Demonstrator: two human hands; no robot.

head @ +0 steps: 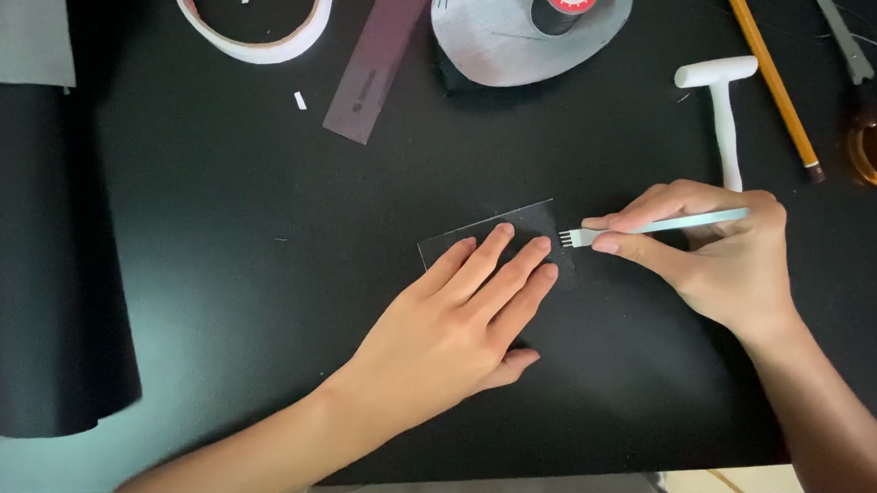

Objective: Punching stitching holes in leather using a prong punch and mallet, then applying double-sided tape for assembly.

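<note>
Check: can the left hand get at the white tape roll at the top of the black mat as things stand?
Probably yes. The left hand lies flat on a small dark rectangular sheet; bare black mat lies between it and the white tape roll, with nothing in the way. It would have to lift off the sheet.

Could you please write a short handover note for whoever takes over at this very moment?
Left hand: flat, pressing down the black leather piece on the black mat.
Right hand: gripping the pale blue pronged chisel, prongs at the piece's right edge.
White mallet lies just beyond the right hand.
Done: piece placed and pinned. Punched holes cannot be made out.
Left: mallet not picked up.
</note>
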